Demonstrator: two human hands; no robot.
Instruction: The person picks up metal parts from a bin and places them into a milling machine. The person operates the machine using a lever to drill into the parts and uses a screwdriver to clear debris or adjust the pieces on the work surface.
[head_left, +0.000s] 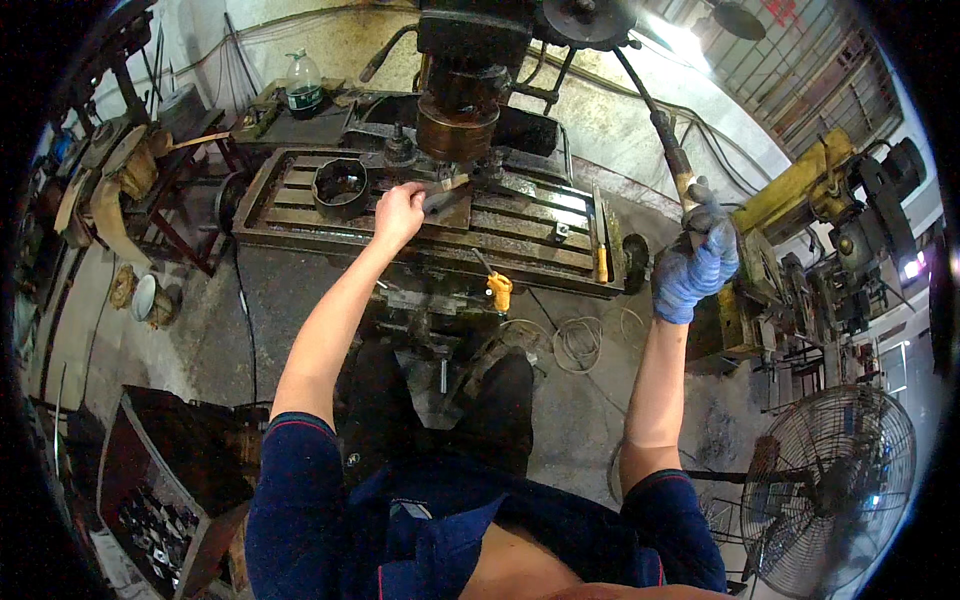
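My bare left hand [402, 212] reaches over the slotted table [520, 245] of a milling machine, its fingers closed at the edge of a dark block area below the spindle [458, 125]. A small piece with a pale tan end [455, 182] lies just right of the fingertips; I cannot tell whether they hold it. In a blue-and-grey work glove, my right hand [697, 250] is wrapped round the end of the machine's long lever [672, 145], right of the table. A round dark tin [341, 188] with dark contents sits left of my left hand.
A yellow-handled tool [498, 288] hangs at the table's front edge, above a coiled cable [578, 345] on the floor. A standing fan [828, 490] is at lower right. A metal bin [190, 500] of small parts stands lower left. A plastic bottle [303, 85] stands behind.
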